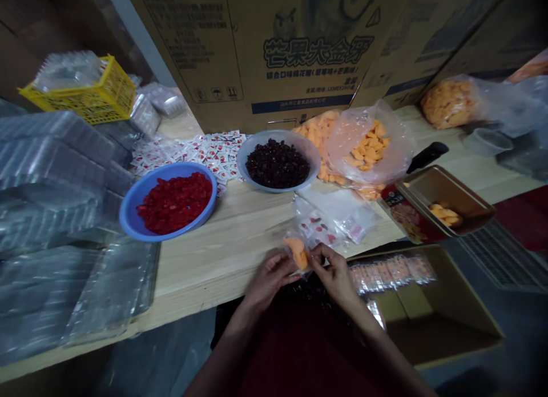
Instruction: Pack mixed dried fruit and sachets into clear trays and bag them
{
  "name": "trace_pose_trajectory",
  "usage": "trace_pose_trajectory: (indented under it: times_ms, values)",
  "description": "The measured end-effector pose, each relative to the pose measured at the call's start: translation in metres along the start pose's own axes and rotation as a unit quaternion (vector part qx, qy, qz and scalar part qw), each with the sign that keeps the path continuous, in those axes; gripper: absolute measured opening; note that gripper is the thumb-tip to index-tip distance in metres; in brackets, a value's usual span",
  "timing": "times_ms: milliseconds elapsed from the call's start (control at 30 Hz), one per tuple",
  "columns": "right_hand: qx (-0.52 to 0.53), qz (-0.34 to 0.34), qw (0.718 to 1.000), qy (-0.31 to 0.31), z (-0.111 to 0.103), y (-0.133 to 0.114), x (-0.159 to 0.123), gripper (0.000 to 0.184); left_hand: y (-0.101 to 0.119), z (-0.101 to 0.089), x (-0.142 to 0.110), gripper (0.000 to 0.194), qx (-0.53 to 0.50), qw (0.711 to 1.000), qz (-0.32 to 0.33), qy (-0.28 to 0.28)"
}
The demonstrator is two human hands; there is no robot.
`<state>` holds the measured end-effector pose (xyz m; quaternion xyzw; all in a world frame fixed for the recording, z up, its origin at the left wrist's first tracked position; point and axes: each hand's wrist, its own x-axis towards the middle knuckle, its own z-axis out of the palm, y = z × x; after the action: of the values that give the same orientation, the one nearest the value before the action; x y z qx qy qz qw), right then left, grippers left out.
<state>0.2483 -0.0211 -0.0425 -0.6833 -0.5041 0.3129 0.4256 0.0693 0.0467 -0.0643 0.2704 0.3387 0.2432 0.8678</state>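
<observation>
Near the table's front edge, both my hands hold a small clear plastic bag [297,254] with orange candy pieces in it. My left hand [274,273] grips the bag's left side, fingers curled. Against the right side, the fingertips of my right hand [331,269] pinch the film. Just beyond my hands lie flat clear bags [338,214], some with red and dark pieces showing through. A blue bowl of red candies [175,204] stands to the left. Farther back is a pale bowl of dark candies [278,161], beside a large open bag of orange candies [371,145].
Clear plastic trays [47,185] are stacked at left, below a yellow basket [103,94]. Small printed sachets [188,154] lie behind the bowls. A tin [454,197] sits at right, above a carton [454,323] holding a row of packed bags. Large cardboard boxes [257,54] line the back.
</observation>
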Motion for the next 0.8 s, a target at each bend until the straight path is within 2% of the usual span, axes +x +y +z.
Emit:
trace_pose_trajectory:
  times_ms: [133,267,333,433,533,633,667,733,800]
  values:
    - [-0.022,-0.054,0.998,-0.006,-0.001,-0.007,0.003,0.022,-0.014,0.017,0.01,0.032,0.009,0.999,0.04,0.021]
    - [-0.022,-0.112,0.993,-0.032,0.009,-0.007,0.001,0.02,-0.022,0.031,0.018,0.028,0.043,0.993,0.091,0.059]
    - [-0.019,-0.145,0.988,-0.054,0.014,-0.005,-0.002,0.019,-0.026,0.033,0.024,0.025,0.066,0.984,0.133,0.098]
    - [-0.016,-0.151,0.986,-0.067,0.015,-0.002,-0.008,0.02,-0.029,0.03,0.03,0.023,0.099,0.966,0.183,0.155]
    - [-0.049,-0.141,0.988,-0.044,0.006,-0.002,-0.015,0.01,-0.027,0.023,0.027,0.025,0.128,0.969,0.162,0.137]
    - [-0.143,-0.147,0.977,-0.061,0.001,-0.002,-0.021,0.084,-0.021,0.02,0.016,0.031,0.151,0.975,0.126,0.103]
    - [-0.176,-0.156,0.969,-0.075,0.002,-0.001,-0.022,0.092,-0.019,0.021,0.012,0.03,0.158,0.974,0.128,0.099]
    - [-0.225,-0.182,0.954,-0.084,0.006,0.003,-0.023,0.079,-0.018,0.024,0.004,0.03,0.17,0.969,0.148,0.106]
    - [-0.239,-0.212,0.946,-0.056,0.01,0.006,-0.023,0.066,-0.015,0.029,-0.004,0.038,0.175,0.963,0.164,0.123]
